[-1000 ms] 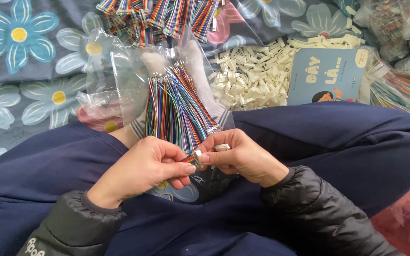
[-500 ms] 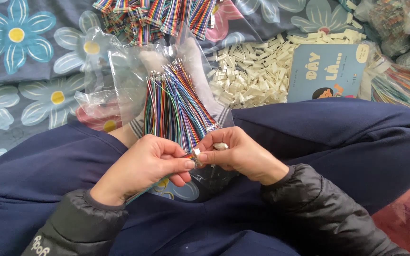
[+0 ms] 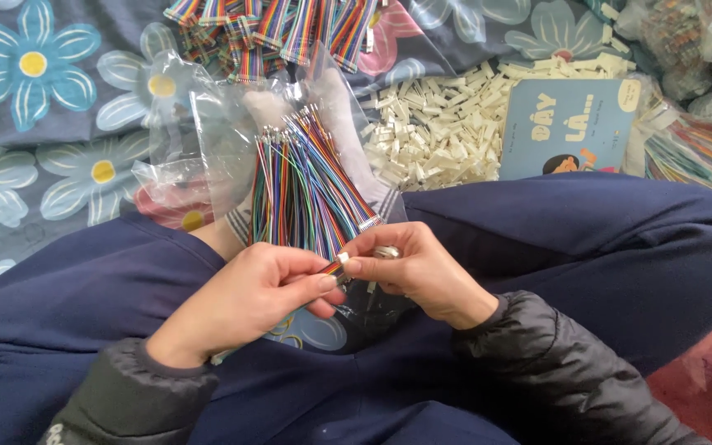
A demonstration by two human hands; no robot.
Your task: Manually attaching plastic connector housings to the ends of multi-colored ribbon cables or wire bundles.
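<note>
I sit cross-legged in dark blue trousers. My left hand [image 3: 261, 288] pinches the near ends of a flat strip of rainbow-coloured wires [image 3: 333, 265]. My right hand [image 3: 409, 268] meets it fingertip to fingertip and holds a small white plastic connector [image 3: 386, 251] against those wire ends. A loose bundle of multicoloured wires with metal tips [image 3: 302, 185] fans up from my hands, lying on a clear plastic bag [image 3: 216, 140] on my lap.
A heap of white plastic connectors [image 3: 447, 124] lies on the flowered blue sheet [image 3: 35, 107]. A pile of rainbow ribbon cables [image 3: 274, 29] sits at the top. A light blue booklet [image 3: 566, 124] and bags of more wires [image 3: 690, 148] lie at the right.
My fingertips have shifted slightly at the wire ends; both hands stay in the same spot over my lap.
</note>
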